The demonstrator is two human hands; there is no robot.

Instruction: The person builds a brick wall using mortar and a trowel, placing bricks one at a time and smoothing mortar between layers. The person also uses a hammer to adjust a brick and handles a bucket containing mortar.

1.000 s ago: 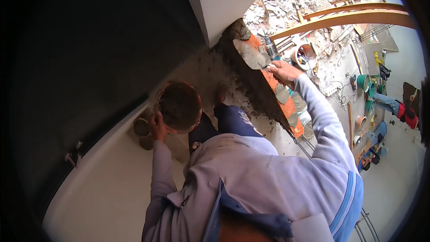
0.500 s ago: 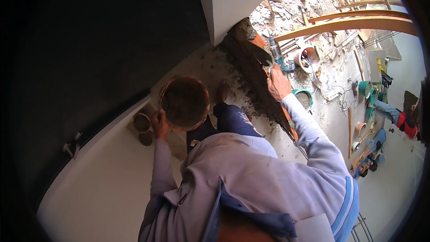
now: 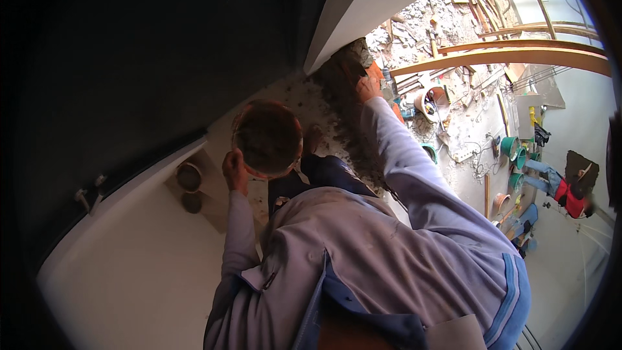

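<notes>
My left hand grips the rim of a round bucket with dark grey mortar in it. The bucket is held in front of my legs, left of the middle. My right arm is stretched far forward along a brick ledge coated with dark wet mortar. At the ledge's far end my right hand is closed on a trowel. Its dark blade lies against the mortar and is hard to tell apart from it. The hand is close to the corner of a white wall.
Beyond the ledge lie rubble, wooden boards and a curved beam. A tool-filled bucket and green buckets stand on the floor. Another person in red is at the far right. Two small round containers are at left.
My right hand has moved forward and left with the trowel, up to the ledge's far end. The bucket stays in my left hand. The view has shifted slightly.
</notes>
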